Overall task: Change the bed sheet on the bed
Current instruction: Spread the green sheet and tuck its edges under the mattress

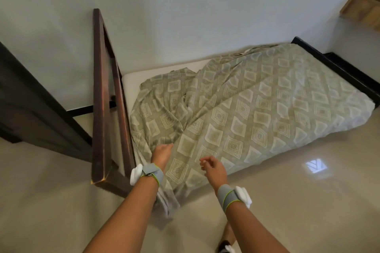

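A green sheet point(257, 104) with a pale diamond pattern lies rumpled over the bed, folded back near the headboard so a strip of white mattress point(135, 77) shows. One corner of the sheet hangs down to the floor below my left wrist. My left hand point(162, 153) reaches over the near edge of the sheet, fingers pointing away and partly out of sight. My right hand point(212, 167) hovers just above the sheet's edge with loosely curled fingers and holds nothing. Both wrists wear grey bands with white trackers.
A dark wooden headboard point(102, 96) stands at the bed's left end. The black bed frame point(337, 70) shows along the far right side. A dark cabinet point(30, 104) stands at the left, a wooden shelf point(362, 9) at the upper right. Beige tiled floor point(287, 181) runs along the near side.
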